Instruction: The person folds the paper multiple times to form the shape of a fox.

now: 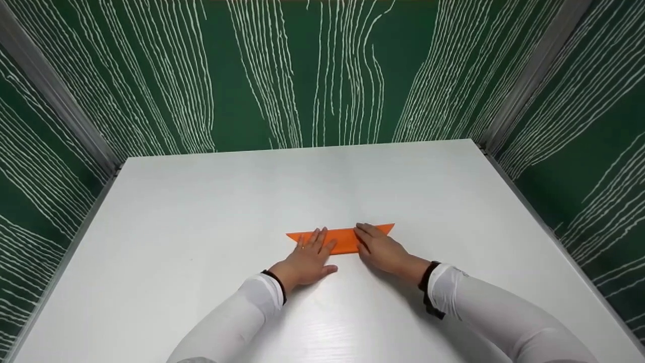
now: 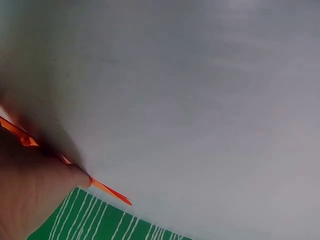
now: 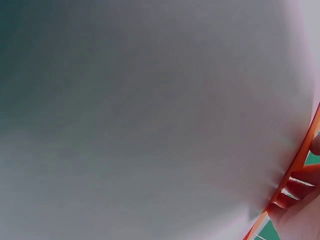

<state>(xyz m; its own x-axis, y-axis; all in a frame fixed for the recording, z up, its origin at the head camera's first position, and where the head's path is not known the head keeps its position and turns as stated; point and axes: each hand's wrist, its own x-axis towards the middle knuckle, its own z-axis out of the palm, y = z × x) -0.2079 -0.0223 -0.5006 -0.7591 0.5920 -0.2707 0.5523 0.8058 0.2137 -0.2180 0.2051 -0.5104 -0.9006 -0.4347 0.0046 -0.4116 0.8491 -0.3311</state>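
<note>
A folded strip of orange paper (image 1: 344,241) lies flat on the white table (image 1: 227,201), with a pointed tip at each end of its far edge. My left hand (image 1: 308,259) rests on its left part, fingers straight and spread, thumb out over the table. On the right part lies my right hand (image 1: 383,248), its fingers extended together across the paper. In the left wrist view the paper (image 2: 111,192) shows as a thin edge past the hand. The right wrist view has the fingertips (image 3: 287,200) along the paper's edge.
Green walls (image 1: 312,75) with wavy white lines stand behind and on both sides of the table. Grey metal posts (image 1: 534,70) rise at the back corners. White sleeves (image 1: 494,302) and black wrist bands (image 1: 431,287) cover the forearms and wrists.
</note>
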